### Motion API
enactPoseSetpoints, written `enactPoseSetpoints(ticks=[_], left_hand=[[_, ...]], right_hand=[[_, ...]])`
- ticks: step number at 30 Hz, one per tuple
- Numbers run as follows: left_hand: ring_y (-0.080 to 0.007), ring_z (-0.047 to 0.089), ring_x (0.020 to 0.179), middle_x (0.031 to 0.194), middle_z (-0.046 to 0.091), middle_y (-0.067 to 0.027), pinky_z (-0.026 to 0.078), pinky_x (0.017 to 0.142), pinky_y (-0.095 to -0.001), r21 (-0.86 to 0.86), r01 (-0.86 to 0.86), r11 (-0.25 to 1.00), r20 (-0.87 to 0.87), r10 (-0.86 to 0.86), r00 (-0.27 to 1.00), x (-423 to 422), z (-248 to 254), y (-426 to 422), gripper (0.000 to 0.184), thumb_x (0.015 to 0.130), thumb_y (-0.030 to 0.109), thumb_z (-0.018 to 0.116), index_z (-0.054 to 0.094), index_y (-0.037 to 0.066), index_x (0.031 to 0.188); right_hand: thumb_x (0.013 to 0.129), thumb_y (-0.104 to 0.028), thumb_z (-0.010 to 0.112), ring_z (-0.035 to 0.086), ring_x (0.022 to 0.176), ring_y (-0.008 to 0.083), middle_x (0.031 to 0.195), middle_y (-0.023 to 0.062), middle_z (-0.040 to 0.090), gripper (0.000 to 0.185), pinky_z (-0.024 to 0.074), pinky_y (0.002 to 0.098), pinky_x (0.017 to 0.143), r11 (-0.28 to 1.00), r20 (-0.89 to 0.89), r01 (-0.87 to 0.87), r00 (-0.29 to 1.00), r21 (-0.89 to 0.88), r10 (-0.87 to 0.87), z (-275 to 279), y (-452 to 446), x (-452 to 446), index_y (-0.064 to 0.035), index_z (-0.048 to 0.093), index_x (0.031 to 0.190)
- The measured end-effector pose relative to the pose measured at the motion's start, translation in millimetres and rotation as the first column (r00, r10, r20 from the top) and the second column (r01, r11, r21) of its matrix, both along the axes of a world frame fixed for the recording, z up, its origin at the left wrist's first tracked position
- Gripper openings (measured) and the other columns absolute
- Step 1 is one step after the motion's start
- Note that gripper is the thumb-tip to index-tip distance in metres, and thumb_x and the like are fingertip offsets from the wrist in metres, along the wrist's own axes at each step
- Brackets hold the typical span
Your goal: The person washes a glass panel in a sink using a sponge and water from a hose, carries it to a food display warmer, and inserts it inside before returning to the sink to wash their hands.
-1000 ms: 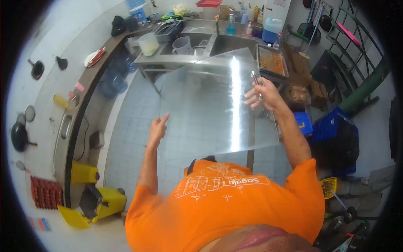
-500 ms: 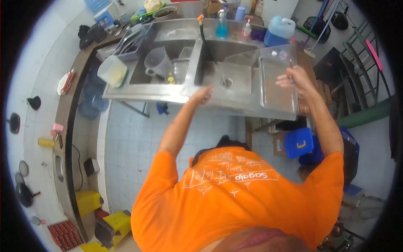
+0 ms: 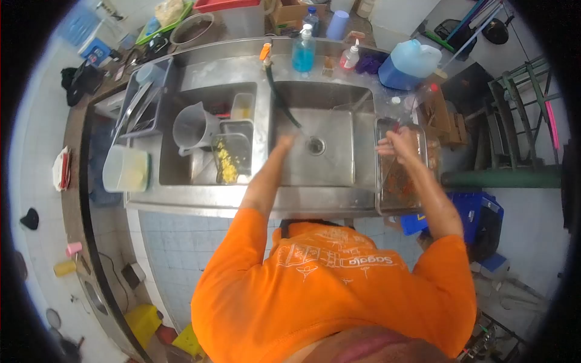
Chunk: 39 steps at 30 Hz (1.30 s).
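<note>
My left hand (image 3: 283,145) reaches over the divider beside the right sink basin (image 3: 321,166); its fingers are smeared by motion. A thin clear sheet (image 3: 330,142) is faintly visible over this basin, between my hands, and its outline is hard to make out. My right hand (image 3: 399,145) is above a metal tray (image 3: 380,184) of orange-brown food. Its fingers are partly spread, and a small, slim, dark red pen-like object (image 3: 397,126) is pinched by the thumb. A dark green hose (image 3: 281,100) hangs into the basin near the drain (image 3: 315,145).
The left basin holds a clear jug (image 3: 195,128) and a container with yellow pieces (image 3: 226,162). Behind the sink stand a blue soap bottle (image 3: 304,51) and a blue-liquid jug (image 3: 408,65). A container of pale liquid (image 3: 125,169) sits at the left front.
The view has moved up to the sink, which now lies under my hands. The clear sheet, earlier held over the floor, is now over the right basin. Both arms remain stretched forward.
</note>
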<state>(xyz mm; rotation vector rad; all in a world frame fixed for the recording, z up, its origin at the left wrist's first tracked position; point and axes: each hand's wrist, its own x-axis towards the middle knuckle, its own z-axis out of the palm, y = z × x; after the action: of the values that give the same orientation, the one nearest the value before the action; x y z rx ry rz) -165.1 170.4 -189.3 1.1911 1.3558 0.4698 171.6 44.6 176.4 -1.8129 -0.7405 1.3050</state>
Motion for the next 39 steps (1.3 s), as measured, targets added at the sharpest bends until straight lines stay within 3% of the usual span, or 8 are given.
enactPoseSetpoints(ticks=[3, 4, 6, 10, 20, 27, 32, 39], left_hand=[[-0.0327, 0.050, 0.124, 0.136, 0.049, -0.0272, 0.043, 0.098, -0.0425, -0.125, -0.351, 0.928, 0.093, 0.363, 0.927, -0.3, 39.4, 47.4, 0.101, 0.079, 0.050, 0.073, 0.024, -0.005, 0.148], [-0.0312, 0.052, 0.122, 0.134, 0.051, -0.0239, 0.046, 0.094, -0.0440, -0.024, -0.340, 0.940, 0.040, 0.340, 0.939, -1.5, 36.4, 62.6, 0.102, 0.079, 0.044, 0.075, 0.019, -0.005, 0.149], [-0.0256, 0.059, 0.111, 0.120, 0.059, -0.0176, 0.050, 0.088, -0.0386, -0.212, -0.258, 0.943, 0.304, 0.314, 0.900, 12.1, 12.1, 85.2, 0.071, 0.087, 0.032, 0.071, 0.038, -0.006, 0.136], [-0.0236, 0.066, 0.096, 0.108, 0.063, -0.0186, 0.056, 0.084, -0.0342, -0.175, -0.142, 0.974, 0.502, 0.213, 0.838, 62.2, 75.4, 68.4, 0.038, 0.092, 0.021, 0.066, 0.053, -0.009, 0.111], [-0.0263, 0.069, 0.091, 0.103, 0.065, -0.0229, 0.059, 0.084, -0.0311, -0.199, -0.102, 0.975, 0.705, 0.215, 0.676, 107.3, 184.8, 76.6, 0.038, 0.088, 0.012, 0.071, 0.055, -0.018, 0.105], [-0.0221, 0.070, 0.089, 0.097, 0.067, -0.0186, 0.058, 0.080, -0.0270, -0.182, -0.113, 0.977, 0.670, 0.208, 0.713, 97.0, 185.3, 50.5, 0.032, 0.088, 0.014, 0.071, 0.060, -0.012, 0.101], [-0.0166, 0.069, 0.079, 0.090, 0.069, -0.0139, 0.057, 0.070, -0.0246, -0.178, -0.054, 0.983, 0.530, 0.142, 0.836, 54.0, 173.3, 22.0, 0.033, 0.085, 0.017, 0.074, 0.062, -0.010, 0.102], [-0.0171, 0.070, 0.076, 0.086, 0.070, -0.0144, 0.057, 0.068, -0.0255, -0.062, -0.025, 0.998, 0.396, 0.047, 0.917, 38.8, 131.7, 18.9, 0.035, 0.084, 0.017, 0.075, 0.060, -0.010, 0.100]], right_hand=[[0.088, -0.001, 0.053, 0.070, 0.070, 0.0388, 0.094, 0.0300, 0.059, 0.036, 0.0630, 0.0416, 0.054, 0.999, 0.046, 0.054, 0.997, 0.005, -0.054, -34.9, 20.5, -18.9, 0.0084, 0.029, 0.112], [0.087, -0.001, 0.053, 0.070, 0.070, 0.0385, 0.094, 0.0306, 0.059, 0.035, 0.0631, 0.0413, 0.055, 0.997, 0.063, 0.074, 0.995, 0.013, -0.075, -47.0, 23.5, -26.7, 0.0085, 0.029, 0.111], [0.087, -0.001, 0.055, 0.069, 0.068, 0.0371, 0.095, 0.0282, 0.059, 0.038, 0.0627, 0.0409, 0.055, 0.993, 0.072, 0.114, 0.991, 0.009, -0.114, -80.0, 29.0, -31.9, 0.0050, 0.028, 0.114], [0.086, 0.000, 0.058, 0.069, 0.066, 0.0358, 0.096, 0.0257, 0.057, 0.043, 0.0617, 0.0409, 0.052, 0.987, 0.196, 0.163, 0.967, 0.013, -0.163, -134.5, 40.0, -38.1, 0.0015, 0.028, 0.117], [0.083, 0.001, 0.060, 0.069, 0.064, 0.0343, 0.101, 0.0273, 0.056, 0.046, 0.0606, 0.0388, 0.047, 0.977, 0.398, 0.201, 0.893, 0.064, -0.210, -176.7, 61.0, -38.4, 0.0018, 0.031, 0.118], [0.079, -0.014, 0.066, 0.066, 0.083, 0.0416, 0.089, 0.0254, 0.064, 0.044, 0.0489, 0.0488, 0.076, 0.977, 0.538, 0.152, 0.817, 0.147, -0.208, -193.9, 69.0, -55.5, 0.0005, 0.041, 0.112], [0.083, -0.020, 0.063, 0.063, 0.092, 0.0455, 0.095, 0.0281, 0.065, 0.054, 0.0476, 0.0507, 0.080, 0.994, 0.676, 0.073, 0.728, 0.083, -0.110, -176.6, 72.1, -78.2, 0.0061, 0.038, 0.123], [0.084, -0.022, 0.061, 0.063, 0.092, 0.0465, 0.101, 0.0332, 0.062, 0.070, 0.0488, 0.0498, 0.083, 0.987, 0.571, 0.146, 0.806, 0.064, -0.156, -214.1, 73.6, -74.0, 0.0110, 0.026, 0.135]])
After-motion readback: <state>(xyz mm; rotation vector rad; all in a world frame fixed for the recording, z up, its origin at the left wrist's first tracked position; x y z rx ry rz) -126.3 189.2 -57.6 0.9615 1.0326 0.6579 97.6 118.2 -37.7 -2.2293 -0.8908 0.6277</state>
